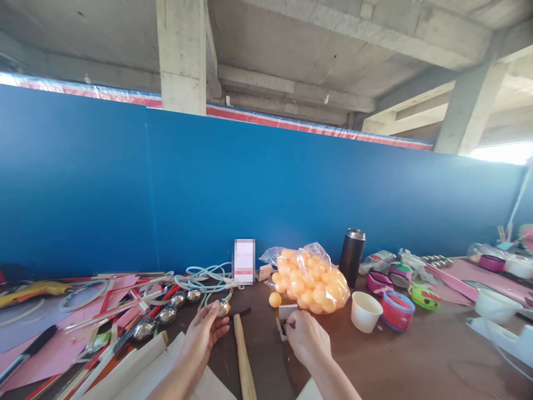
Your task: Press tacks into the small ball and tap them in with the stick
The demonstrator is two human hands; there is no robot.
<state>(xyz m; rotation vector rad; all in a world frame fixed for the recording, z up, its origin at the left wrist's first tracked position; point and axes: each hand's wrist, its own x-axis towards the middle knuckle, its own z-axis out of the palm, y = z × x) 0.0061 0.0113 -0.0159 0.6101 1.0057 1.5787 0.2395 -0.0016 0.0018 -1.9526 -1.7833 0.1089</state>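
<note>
Between the thumb and fingers of my left hand (202, 339) is a shiny silver ball (224, 308). My right hand (308, 338) is closed, fingertips bent down at a small open white box (287, 312); whatever they pinch is hidden. A hammer with a wooden handle (244, 358) lies between my hands, its dark head close to the silver ball. Just beyond the small box sits a loose orange ball (275, 300), beside a clear plastic bag of orange balls (310, 280).
Several silver balls (167, 315) lie left among red sticks and paper. A coiled cable (204, 280) and a blurred white card (244, 264) stand behind. Rightward are a black bottle (352, 258), a paper cup (366, 312) and colourful wristbands (398, 311). A blue partition (266, 189) borders the table.
</note>
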